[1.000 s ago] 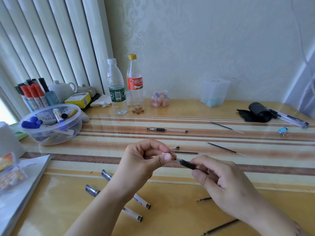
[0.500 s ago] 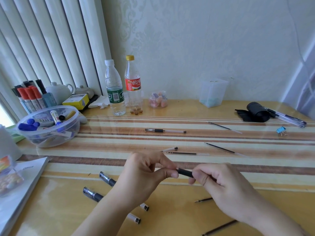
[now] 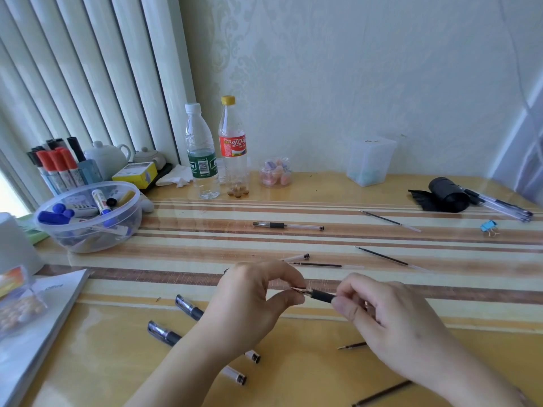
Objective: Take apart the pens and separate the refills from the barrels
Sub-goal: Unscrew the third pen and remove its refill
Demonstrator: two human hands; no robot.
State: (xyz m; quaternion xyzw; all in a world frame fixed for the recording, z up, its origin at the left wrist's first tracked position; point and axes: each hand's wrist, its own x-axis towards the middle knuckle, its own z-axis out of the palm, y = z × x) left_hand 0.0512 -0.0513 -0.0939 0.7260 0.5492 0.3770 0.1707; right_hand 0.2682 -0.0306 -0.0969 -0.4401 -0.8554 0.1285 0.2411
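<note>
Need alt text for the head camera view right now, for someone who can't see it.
Two bare hands, left hand and right hand, hold a black-gripped pen between them over a striped wooden table. Thin dark refills and clear capped barrels lie scattered around.

Legible text was sparse. The booklet (image 3: pixel 38 312) at the left table edge carried the word "Office" in small print near its upper corner. The yellow-capped bottle (image 3: pixel 233 148) bore a red label with white Chinese characters, reading as 可口可乐. The white-capped bottle (image 3: pixel 202 154) had a green label with a barcode; its lettering was too small to read. Marker labels in the plastic bowl (image 3: pixel 88 230) were illegible.
</note>
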